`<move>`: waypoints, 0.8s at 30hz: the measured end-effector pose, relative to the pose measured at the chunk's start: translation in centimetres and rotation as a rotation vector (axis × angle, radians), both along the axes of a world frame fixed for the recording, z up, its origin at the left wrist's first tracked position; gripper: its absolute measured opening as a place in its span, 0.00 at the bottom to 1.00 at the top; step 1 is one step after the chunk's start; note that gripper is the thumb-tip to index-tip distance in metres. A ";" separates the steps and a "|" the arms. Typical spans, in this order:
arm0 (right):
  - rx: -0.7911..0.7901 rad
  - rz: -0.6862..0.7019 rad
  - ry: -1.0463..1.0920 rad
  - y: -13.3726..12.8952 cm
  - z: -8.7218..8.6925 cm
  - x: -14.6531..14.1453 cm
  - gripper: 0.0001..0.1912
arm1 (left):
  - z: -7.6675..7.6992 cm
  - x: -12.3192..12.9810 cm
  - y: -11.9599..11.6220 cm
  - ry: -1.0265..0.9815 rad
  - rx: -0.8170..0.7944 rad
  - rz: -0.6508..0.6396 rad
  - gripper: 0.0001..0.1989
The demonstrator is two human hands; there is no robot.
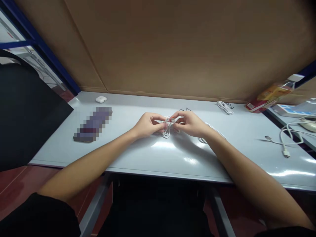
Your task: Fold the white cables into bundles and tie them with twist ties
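Near the middle of the table, a looped white cable (166, 131) is held between both hands, just above the grey surface. My left hand (151, 125) pinches its left side with thumb and fingers. On the other side, my right hand (189, 123) is closed on the cable near a white plug with an orange inside (173, 119). Another coiled white cable (202, 140) lies partly hidden under my right forearm. Small dark ties (188, 109) show just behind my right hand.
A blurred phone-like object (93, 125) and a white earphone case (101, 99) lie at left. Behind right is a bundled white cable (224, 107); a bottle (270, 97) leans beside the brown partition (172, 49). Loose white cables (286, 153) cross the right end. A black chair back stands left.
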State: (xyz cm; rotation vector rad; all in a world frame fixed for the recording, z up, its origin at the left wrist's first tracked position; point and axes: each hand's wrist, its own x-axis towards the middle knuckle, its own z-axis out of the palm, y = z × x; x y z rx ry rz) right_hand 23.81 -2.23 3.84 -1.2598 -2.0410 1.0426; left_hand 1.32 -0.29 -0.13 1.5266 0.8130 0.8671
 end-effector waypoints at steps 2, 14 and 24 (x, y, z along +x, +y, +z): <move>0.128 -0.026 0.014 -0.1 0.0 -0.1 0.04 | 0.1 0.0 -0.3 -0.017 0.076 0.029 0.17; 0.271 -0.113 0.083 -0.4 0.7 0.1 0.07 | 1.7 -0.6 0.3 -0.021 0.218 0.150 0.21; 0.033 -0.373 -0.092 2.4 1.8 5.0 0.10 | 3.5 -8.4 6.1 0.334 0.260 0.607 0.16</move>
